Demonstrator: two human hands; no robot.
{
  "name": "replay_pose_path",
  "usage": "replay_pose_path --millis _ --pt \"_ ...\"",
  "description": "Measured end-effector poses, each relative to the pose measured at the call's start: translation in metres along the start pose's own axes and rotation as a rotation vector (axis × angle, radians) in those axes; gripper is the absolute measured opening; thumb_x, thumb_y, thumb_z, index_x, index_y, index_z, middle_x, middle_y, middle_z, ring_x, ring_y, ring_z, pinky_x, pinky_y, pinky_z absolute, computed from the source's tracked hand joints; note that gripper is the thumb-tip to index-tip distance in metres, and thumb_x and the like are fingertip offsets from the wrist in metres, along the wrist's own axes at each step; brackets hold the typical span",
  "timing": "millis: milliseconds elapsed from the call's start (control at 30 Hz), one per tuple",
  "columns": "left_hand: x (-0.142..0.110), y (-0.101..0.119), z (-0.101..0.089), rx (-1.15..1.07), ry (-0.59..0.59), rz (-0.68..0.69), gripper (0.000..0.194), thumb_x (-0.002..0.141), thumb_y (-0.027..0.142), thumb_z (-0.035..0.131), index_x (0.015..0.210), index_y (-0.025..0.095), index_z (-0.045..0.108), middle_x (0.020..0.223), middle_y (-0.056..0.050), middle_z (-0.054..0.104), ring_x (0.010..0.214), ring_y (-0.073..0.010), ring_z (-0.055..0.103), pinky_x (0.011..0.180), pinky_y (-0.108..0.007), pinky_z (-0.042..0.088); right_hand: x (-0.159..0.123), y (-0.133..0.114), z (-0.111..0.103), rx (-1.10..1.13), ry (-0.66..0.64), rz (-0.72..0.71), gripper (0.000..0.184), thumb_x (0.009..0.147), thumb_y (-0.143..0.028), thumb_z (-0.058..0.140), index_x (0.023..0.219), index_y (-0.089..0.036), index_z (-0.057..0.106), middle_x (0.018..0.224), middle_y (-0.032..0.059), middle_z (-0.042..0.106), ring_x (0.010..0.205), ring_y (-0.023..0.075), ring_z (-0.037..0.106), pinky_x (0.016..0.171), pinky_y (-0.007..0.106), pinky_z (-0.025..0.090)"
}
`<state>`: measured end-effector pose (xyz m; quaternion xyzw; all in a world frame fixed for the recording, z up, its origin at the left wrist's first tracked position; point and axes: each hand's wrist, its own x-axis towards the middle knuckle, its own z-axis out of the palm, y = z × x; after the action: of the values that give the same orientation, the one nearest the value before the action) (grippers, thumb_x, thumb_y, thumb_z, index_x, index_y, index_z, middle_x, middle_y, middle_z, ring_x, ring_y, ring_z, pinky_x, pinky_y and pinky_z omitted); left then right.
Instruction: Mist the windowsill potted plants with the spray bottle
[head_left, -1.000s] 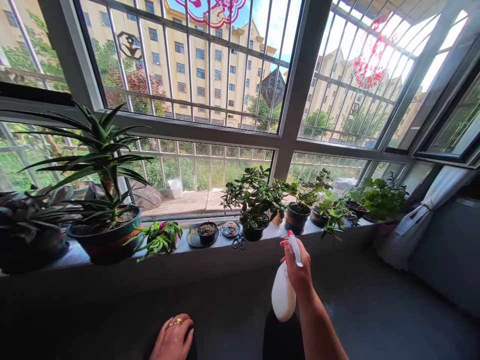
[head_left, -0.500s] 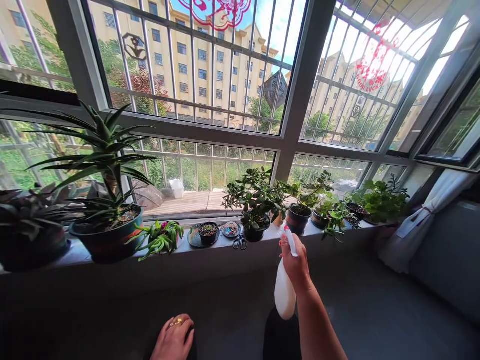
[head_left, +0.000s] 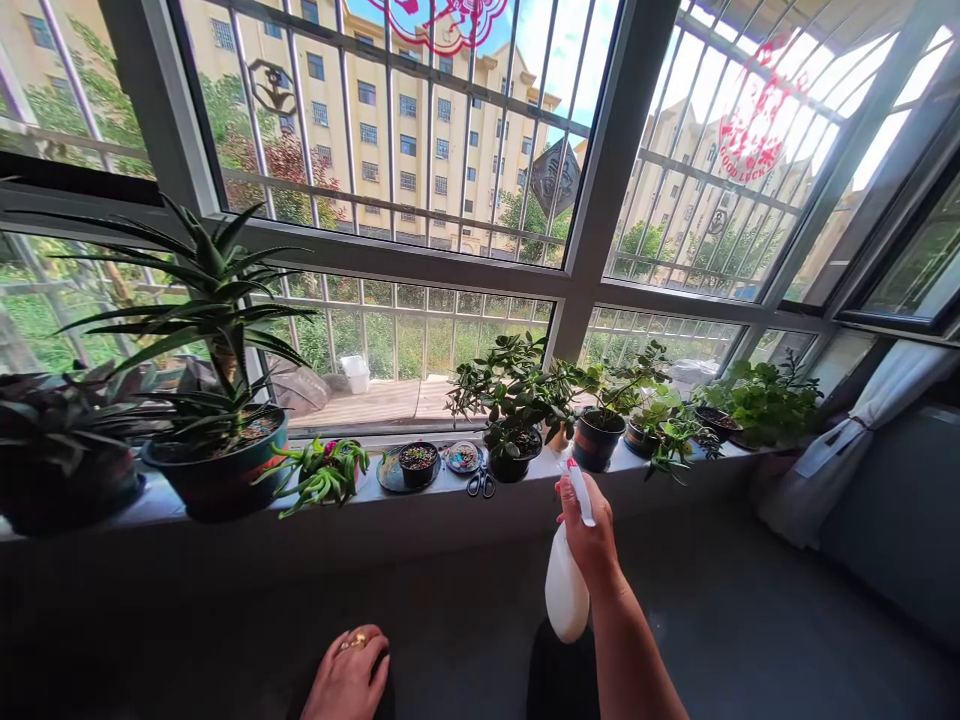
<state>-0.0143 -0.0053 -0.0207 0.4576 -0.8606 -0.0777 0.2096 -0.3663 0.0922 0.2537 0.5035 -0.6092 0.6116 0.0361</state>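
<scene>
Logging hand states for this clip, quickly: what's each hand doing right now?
Left hand: holding nothing visible, fingers loosely curled.
Right hand: closed around a white spray bottle.

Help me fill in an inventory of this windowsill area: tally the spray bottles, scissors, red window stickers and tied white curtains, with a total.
Spray bottle: 1
Pair of scissors: 1
Red window stickers: 2
Tied white curtain: 1
Total: 5
</scene>
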Motion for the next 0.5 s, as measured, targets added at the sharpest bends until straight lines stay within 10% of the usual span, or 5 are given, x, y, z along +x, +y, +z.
replay_pose_path --millis 500 --pt "-0.002 0.001 -0.003 -0.011 0.007 0.003 0.031 0.094 0.036 0.046 0.104 0.025 0.074 0.117 -0.005 0.071 0.116 -0.0241 0.063 0.113 -0.055 0.037 -0.016 -0.006 0.021 -0.041 -0.088 -0.107 0.027 0.102 -0.038 0.045 0.089 -0.02 0.06 0.08 0.0032 0.063 0.071 0.0166 0.059 0.066 0.029 0.048"
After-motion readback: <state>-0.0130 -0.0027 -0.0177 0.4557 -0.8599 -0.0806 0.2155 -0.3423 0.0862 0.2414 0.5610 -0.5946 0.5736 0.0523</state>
